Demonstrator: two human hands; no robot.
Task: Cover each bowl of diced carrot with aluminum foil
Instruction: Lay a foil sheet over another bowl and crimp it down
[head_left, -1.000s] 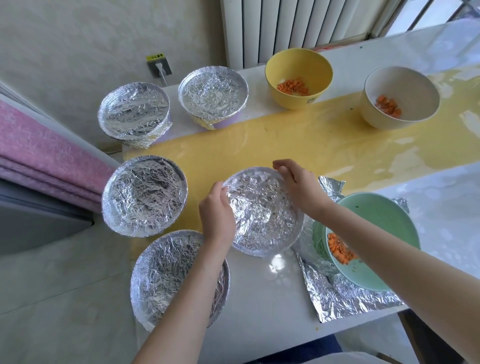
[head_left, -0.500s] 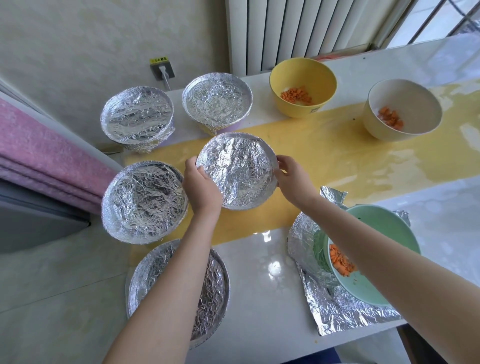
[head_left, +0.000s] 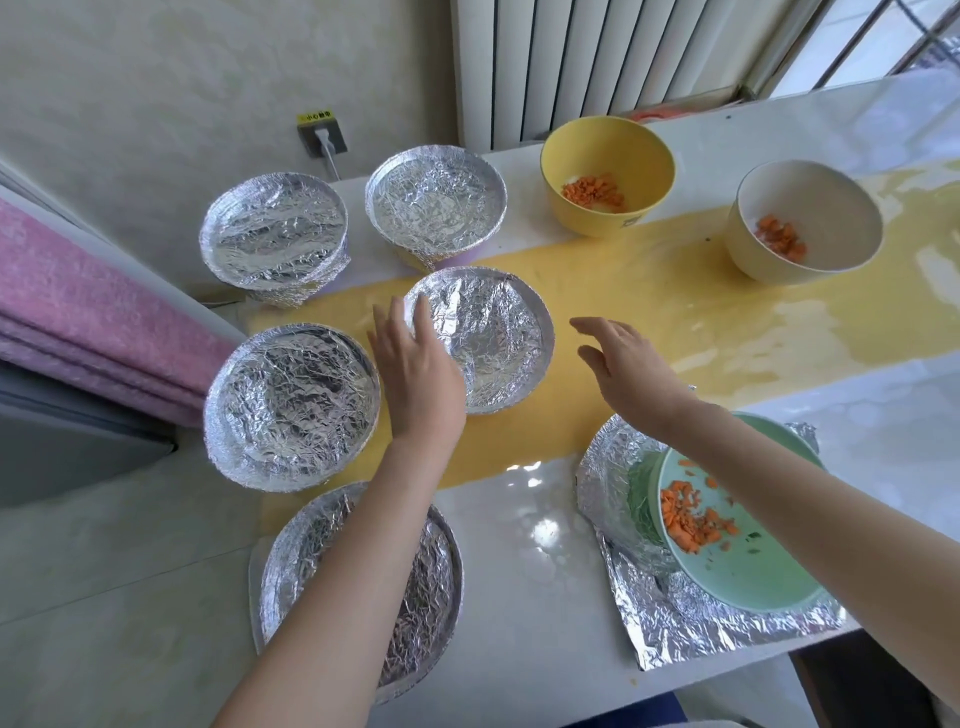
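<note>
We show the left hand (head_left: 415, 374) and right hand (head_left: 628, 374) open and empty, flanking the covered bowl (head_left: 488, 338), grouped with 4 more leftward, apparently freeing space for the green bowl (head_left: 753, 582) waiting on its foil sheet (head_left: 670, 629).

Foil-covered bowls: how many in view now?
5: back-left bowl, back-centre bowl, centre bowl on the yellow strip, left-middle bowl, and nearest bowl. None seems hidden.
</note>
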